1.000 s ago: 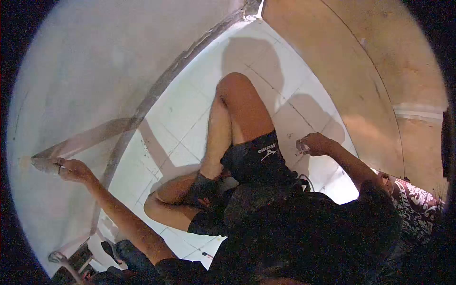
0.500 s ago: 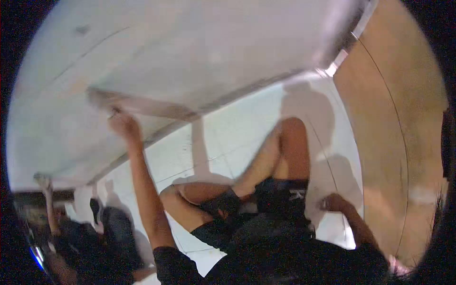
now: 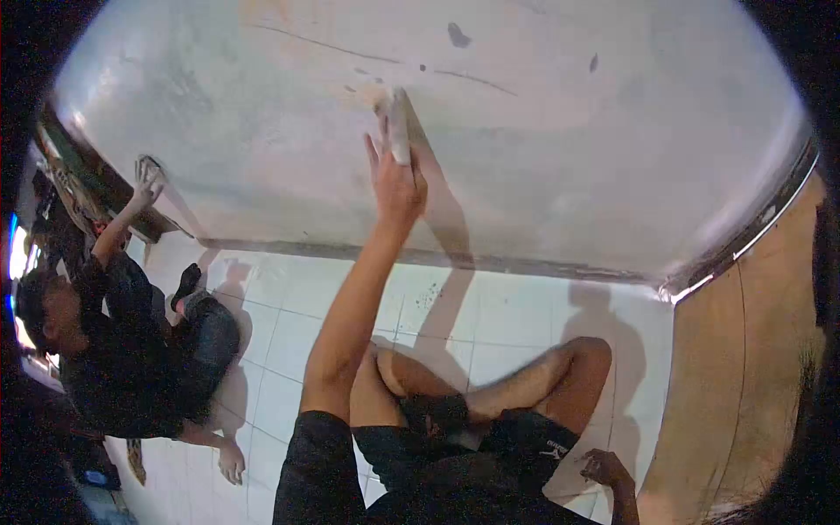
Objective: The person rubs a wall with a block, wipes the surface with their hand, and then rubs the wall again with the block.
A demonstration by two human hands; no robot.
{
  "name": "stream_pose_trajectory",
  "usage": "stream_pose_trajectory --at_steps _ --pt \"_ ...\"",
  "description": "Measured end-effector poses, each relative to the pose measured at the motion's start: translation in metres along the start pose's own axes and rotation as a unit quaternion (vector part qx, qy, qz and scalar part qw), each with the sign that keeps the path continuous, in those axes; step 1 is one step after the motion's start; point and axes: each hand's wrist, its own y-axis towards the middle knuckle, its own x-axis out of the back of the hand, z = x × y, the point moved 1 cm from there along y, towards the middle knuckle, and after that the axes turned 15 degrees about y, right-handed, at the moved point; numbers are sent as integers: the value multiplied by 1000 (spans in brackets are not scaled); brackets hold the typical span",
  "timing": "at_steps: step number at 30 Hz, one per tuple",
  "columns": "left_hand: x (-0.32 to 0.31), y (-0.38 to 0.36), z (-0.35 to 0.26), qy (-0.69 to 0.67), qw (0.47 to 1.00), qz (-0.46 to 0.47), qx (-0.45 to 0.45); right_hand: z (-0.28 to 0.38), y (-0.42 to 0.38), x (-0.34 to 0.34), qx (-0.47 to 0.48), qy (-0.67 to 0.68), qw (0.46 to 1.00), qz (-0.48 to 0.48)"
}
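Pressing sanding block (image 3: 398, 131) to wall (image 3: 569, 140) in left hand (image 3: 395, 179), right hand (image 3: 605, 468) curled shut

grey wall (image 3: 569, 166), white tiled floor (image 3: 516, 311)

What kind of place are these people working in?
Probably a bare room under renovation: a rough grey wall, white floor tiles, and the left hand and a co-worker both working the wall.

Object under left hand (image 3: 395, 179) on wall (image 3: 560, 131): too blurred to identify. Right hand (image 3: 604, 468): grip contents indiscernible, forearm cut by bottom edge.
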Motion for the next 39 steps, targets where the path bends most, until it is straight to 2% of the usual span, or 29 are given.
stream_pose_trajectory --at_steps 2,5,6,8,9,11,13,14,15,16,17,18,20,22,24,27,30,32,36,39 --pt "-6 -13 8 12 999 41 -27 21 5 20 -24 -153 987 -33" --pt "-3 0 21 64 997 45 -30 10 13 47 -23 17 999 -45" --pt "-3 14 27 86 996 29 -26 12 18 54 -57 149 982 -101" --pt "11 49 30 94 995 -33 -13 27 34 71 -4 57 985 -161" --pt "18 68 30 71 997 -28 5 38 44 84 21 13 981 -191" --pt "28 92 33 25 999 -11 41 80 66 111 68 51 969 -233" --pt "25 87 26 18 999 -16 33 166 80 130 74 71 944 -312" --pt "17 69 20 17 999 -27 24 149 107 125 118 117 923 -346" --pt "10 48 15 18 999 -38 13 167 122 122 171 193 901 -349" --pt "5 20 10 35 999 6 -7 205 132 121 225 265 872 -345" --pt "0 -7 5 53 997 50 -27 249 141 117 283 362 833 -307" --pt "0 -25 0 49 996 63 -32 255 168 109 365 480 776 -184" --pt "1 -42 -9 38 994 94 -44 329 171 114 520 441 731 -25" --pt "2 -28 -12 64 994 80 -49 414 125 126 626 328 708 8" --pt "-4 -6 -9 64 996 46 -46 451 98 135 681 372 629 55" --pt "5 28 -22 53 997 21 -48 470 80 151 724 417 519 182" --pt "-8 33 -29 21 999 17 -35 479 63 144 708 468 495 187" --pt "-7 23 -37 21 999 10 -44 481 82 134 761 473 387 218" --pt "-22 6 -33 21 999 19 -31 478 74 149 744 475 384 270" --pt "-20 7 -32 33 998 17 -56 473 74 153 718 495 391 292"
